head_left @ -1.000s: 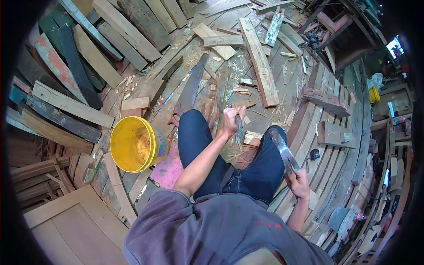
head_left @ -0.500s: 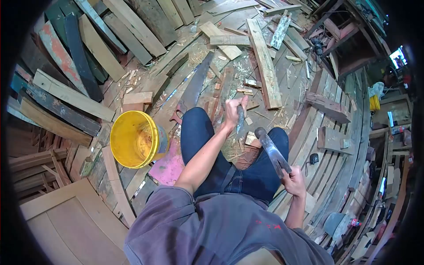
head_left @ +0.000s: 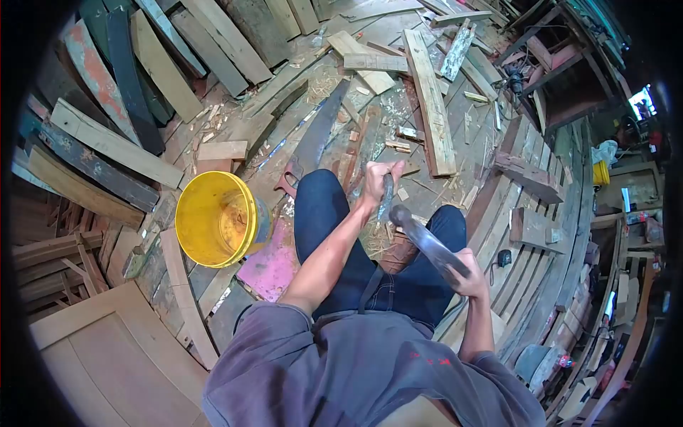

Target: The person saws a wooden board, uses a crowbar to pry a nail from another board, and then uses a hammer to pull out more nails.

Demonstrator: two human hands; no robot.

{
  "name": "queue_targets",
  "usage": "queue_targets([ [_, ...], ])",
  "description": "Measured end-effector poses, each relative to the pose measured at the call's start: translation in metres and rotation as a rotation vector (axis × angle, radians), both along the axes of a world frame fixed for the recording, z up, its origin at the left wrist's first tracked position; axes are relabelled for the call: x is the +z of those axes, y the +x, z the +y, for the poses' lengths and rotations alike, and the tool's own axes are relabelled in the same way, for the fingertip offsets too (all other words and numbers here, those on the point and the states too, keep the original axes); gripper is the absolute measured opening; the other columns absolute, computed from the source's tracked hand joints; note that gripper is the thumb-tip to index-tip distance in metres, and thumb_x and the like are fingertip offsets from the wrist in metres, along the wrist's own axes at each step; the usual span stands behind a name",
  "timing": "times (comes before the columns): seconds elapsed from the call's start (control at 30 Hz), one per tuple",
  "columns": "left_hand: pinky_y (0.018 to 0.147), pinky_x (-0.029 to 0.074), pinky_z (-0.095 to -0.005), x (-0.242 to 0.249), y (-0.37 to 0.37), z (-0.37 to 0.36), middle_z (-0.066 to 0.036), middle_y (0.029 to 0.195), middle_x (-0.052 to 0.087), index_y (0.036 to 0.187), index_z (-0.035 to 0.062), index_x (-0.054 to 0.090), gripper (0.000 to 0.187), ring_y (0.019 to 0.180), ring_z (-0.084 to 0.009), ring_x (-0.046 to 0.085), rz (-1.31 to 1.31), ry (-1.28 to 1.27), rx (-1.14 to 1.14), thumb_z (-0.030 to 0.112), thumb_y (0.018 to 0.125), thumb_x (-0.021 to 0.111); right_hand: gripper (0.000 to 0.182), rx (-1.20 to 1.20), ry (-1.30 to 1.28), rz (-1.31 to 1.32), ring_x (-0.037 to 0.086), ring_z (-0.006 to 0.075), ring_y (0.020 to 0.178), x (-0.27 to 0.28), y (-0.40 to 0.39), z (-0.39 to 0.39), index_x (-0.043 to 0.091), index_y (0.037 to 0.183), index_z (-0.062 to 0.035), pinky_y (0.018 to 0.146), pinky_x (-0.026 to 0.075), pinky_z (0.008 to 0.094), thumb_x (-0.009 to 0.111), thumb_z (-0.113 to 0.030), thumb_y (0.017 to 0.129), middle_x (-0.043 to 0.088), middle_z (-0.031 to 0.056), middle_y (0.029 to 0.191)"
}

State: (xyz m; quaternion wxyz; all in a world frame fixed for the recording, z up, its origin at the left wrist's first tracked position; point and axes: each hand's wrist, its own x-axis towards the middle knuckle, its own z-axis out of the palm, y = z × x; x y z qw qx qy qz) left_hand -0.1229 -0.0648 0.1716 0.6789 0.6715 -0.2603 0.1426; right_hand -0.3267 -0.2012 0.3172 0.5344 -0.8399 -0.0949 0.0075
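Both of my hands are closed on tools over my bent legs. My left hand (head_left: 376,186) grips a short blue-grey metal piece (head_left: 385,206) shaped like a chisel, its lower end pointing back toward me between my knees. A hammer (head_left: 430,245) with a rounded dark end is in my right hand (head_left: 471,276). Its rounded end lies close beside the metal piece. On the floor beyond my left knee lies a handsaw (head_left: 313,139) with a red handle.
A yellow bucket (head_left: 217,220) stands at my left by a pink board (head_left: 269,265). Ahead, a long plank (head_left: 429,107) lies among offcuts and shavings. Curved boards (head_left: 117,146) lean at the far left. To the right is a slatted wooden platform (head_left: 523,274) bearing wood blocks (head_left: 533,229).
My right hand and the hammer have moved up and to the left, bringing the rounded end close to the metal piece. My left hand stays almost in place.
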Motion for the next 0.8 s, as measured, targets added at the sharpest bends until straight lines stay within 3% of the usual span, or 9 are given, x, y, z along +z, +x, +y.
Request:
queue_targets([
  [0.1, 0.042, 0.030, -0.0395, -0.001, -0.004, 0.004, -0.015, 0.047, 0.038, 0.053, -0.0002, 0.046, 0.042, 0.038, -0.0286, 0.039, -0.019, -0.020, -0.023, 0.010, 0.091, 0.062, 0.022, 0.017, 0.042, 0.143, 0.045, 0.0277, 0.044, -0.018, 0.000, -0.004, 0.058, 0.071, 0.0030, 0.045, 0.035, 0.0363, 0.063, -0.011, 0.087, 0.045, 0.0170, 0.055],
  [0.17, 0.042, 0.030, -0.0384, -0.005, -0.007, 0.007, -0.013, 0.047, 0.038, 0.054, -0.0002, 0.047, 0.041, 0.037, -0.0270, 0.039, -0.059, 0.009, -0.024, 0.009, 0.091, 0.061, 0.022, -0.052, -0.311, 0.247, 0.047, 0.0292, 0.044, -0.023, 0.010, -0.009, 0.058, 0.071, 0.0029, 0.045, 0.036, 0.0366, 0.065, -0.012, 0.085, 0.047, 0.0175, 0.056],
  [0.2, 0.042, 0.030, -0.0378, -0.006, -0.010, 0.008, -0.013, 0.047, 0.038, 0.054, -0.0001, 0.047, 0.040, 0.037, -0.0262, 0.040, -0.078, 0.025, -0.026, 0.009, 0.091, 0.061, 0.023, 0.014, -0.344, 0.180, 0.047, 0.0307, 0.044, -0.022, 0.011, -0.016, 0.058, 0.071, 0.0032, 0.044, 0.035, 0.0371, 0.067, -0.014, 0.083, 0.046, 0.0182, 0.055],
  [0.37, 0.042, 0.031, -0.0375, -0.017, -0.012, 0.011, -0.012, 0.049, 0.040, 0.055, 0.0001, 0.048, 0.037, 0.038, -0.0272, 0.041, -0.097, -0.026, -0.087, 0.005, 0.089, 0.062, 0.022, 0.267, 0.050, 0.155, 0.045, 0.0323, 0.044, -0.037, -0.003, -0.025, 0.054, 0.069, 0.0005, 0.044, 0.032, 0.0372, 0.063, -0.012, 0.084, 0.040, 0.0178, 0.054],
  [0.43, 0.042, 0.032, -0.0370, -0.013, -0.012, 0.014, -0.012, 0.049, 0.040, 0.055, 0.0001, 0.048, 0.036, 0.038, -0.0271, 0.042, -0.114, -0.034, -0.081, 0.005, 0.088, 0.063, 0.022, 0.109, -0.147, 0.140, 0.042, 0.0313, 0.043, -0.053, 0.000, -0.024, 0.053, 0.069, 0.0010, 0.044, 0.032, 0.0372, 0.061, -0.011, 0.085, 0.038, 0.0169, 0.053],
  [0.53, 0.042, 0.034, -0.0381, -0.013, -0.016, 0.019, -0.011, 0.048, 0.043, 0.053, 0.0021, 0.048, 0.037, 0.038, -0.0272, 0.045, -0.134, -0.051, -0.160, 0.004, 0.087, 0.063, 0.023, 0.030, -0.199, 0.243, 0.040, 0.0317, 0.043, -0.047, 0.004, -0.029, 0.051, 0.068, 0.0008, 0.043, 0.032, 0.0371, 0.060, -0.010, 0.086, 0.037, 0.0171, 0.053],
  [0.63, 0.041, 0.036, -0.0387, -0.017, -0.016, 0.023, -0.011, 0.048, 0.046, 0.054, 0.0024, 0.051, 0.035, 0.039, -0.0282, 0.049, -0.154, -0.008, -0.169, 0.005, 0.087, 0.063, 0.028, 0.122, -0.007, 0.038, 0.043, 0.0312, 0.045, -0.028, -0.003, -0.022, 0.055, 0.067, 0.0011, 0.046, 0.034, 0.0372, 0.066, -0.017, 0.085, 0.044, 0.0154, 0.056],
  [0.73, 0.041, 0.038, -0.0389, -0.023, -0.014, 0.021, -0.014, 0.049, 0.048, 0.057, 0.0005, 0.054, 0.032, 0.041, -0.0301, 0.051, -0.115, -0.008, -0.182, 0.008, 0.086, 0.065, 0.031, 0.252, 0.168, 0.171, 0.048, 0.0303, 0.048, -0.033, -0.009, -0.027, 0.060, 0.075, 0.0032, 0.047, 0.035, 0.0364, 0.067, -0.025, 0.087, 0.048, 0.0132, 0.059],
  [0.8, 0.041, 0.038, -0.0387, -0.021, -0.012, 0.021, -0.014, 0.049, 0.048, 0.056, 0.0008, 0.055, 0.032, 0.041, -0.0301, 0.051, -0.127, 0.002, -0.170, 0.008, 0.086, 0.065, 0.032, 0.220, 0.116, 0.153, 0.050, 0.0299, 0.049, -0.030, -0.007, -0.025, 0.061, 0.077, 0.0039, 0.048, 0.036, 0.0365, 0.068, -0.026, 0.087, 0.051, 0.0132, 0.060],
])
